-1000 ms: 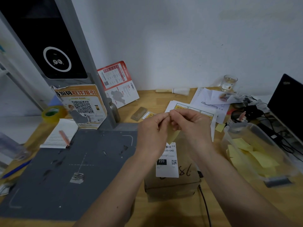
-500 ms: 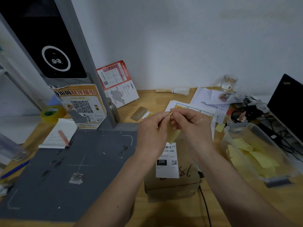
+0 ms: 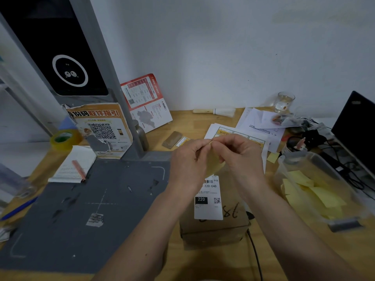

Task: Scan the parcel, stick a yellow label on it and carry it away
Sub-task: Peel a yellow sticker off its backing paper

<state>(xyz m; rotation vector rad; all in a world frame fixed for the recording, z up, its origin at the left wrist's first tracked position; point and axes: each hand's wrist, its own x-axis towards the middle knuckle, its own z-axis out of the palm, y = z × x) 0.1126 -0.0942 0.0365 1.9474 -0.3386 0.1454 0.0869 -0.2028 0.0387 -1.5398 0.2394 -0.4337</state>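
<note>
A small brown cardboard parcel (image 3: 215,230) lies on the wooden desk, right of the grey scanner mat. A white shipping label (image 3: 209,199) reading 220 is stuck on its top. Above the parcel, my left hand (image 3: 188,165) and my right hand (image 3: 239,157) meet, both pinching one yellow label (image 3: 214,165) at its top edge. The label hangs down between my fingers, partly hidden by them. A clear plastic tub (image 3: 316,191) on the right holds several more yellow labels.
The grey scanner mat (image 3: 81,209) fills the left, with the scanner post (image 3: 67,57) behind it. A notepad (image 3: 73,165), tape roll (image 3: 63,138), papers (image 3: 253,128), a glass (image 3: 284,102), cables and a dark screen (image 3: 355,126) crowd the desk. A black cable (image 3: 254,254) runs beside the parcel.
My fingertips have shifted slightly at the top of the yellow label, working its edge. The parcel has not moved.
</note>
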